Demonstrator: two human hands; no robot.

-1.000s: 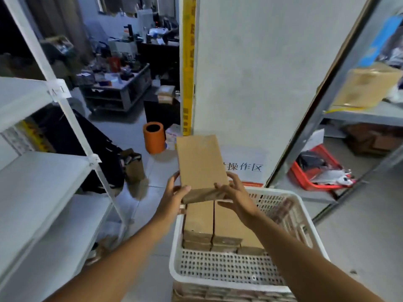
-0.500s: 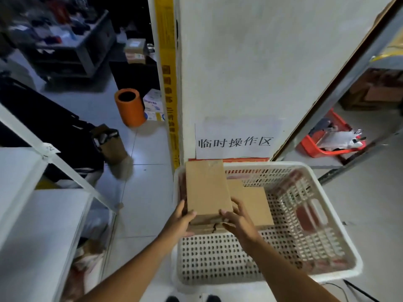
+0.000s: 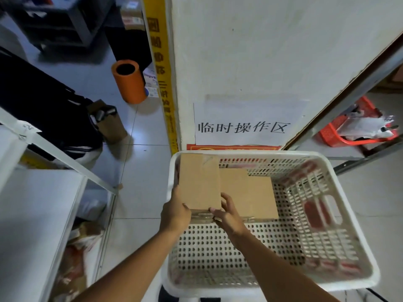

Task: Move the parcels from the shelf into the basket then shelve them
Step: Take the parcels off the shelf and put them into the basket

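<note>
Head view, looking down: both forearms reach forward over the white perforated basket (image 3: 340, 286). Left hand (image 3: 174, 211) grips the near left corner of the brown parcel (image 3: 199, 182), thumb curled over its top face; right hand (image 3: 226, 214) pinches the near right corner, fingers curled under the edge. Parcel sits in the basket's far left corner, raised above the flat parcels (image 3: 248, 192) lying beside and beneath it; whether its underside is fully seated on them cannot be told, the near edge is blurred. Left of the basket, the white shelf (image 3: 32, 214) stands close by. Farther off, an orange cylinder (image 3: 128, 81) on the floor, a paper sign (image 3: 244, 125) on the pillar, a red basket (image 3: 351, 129) at right. Risk, as judged: parcel overhangs its neighbours and presses the basket wall; letting go early could let it tip or slide off the stack and wedge crooked.
</note>
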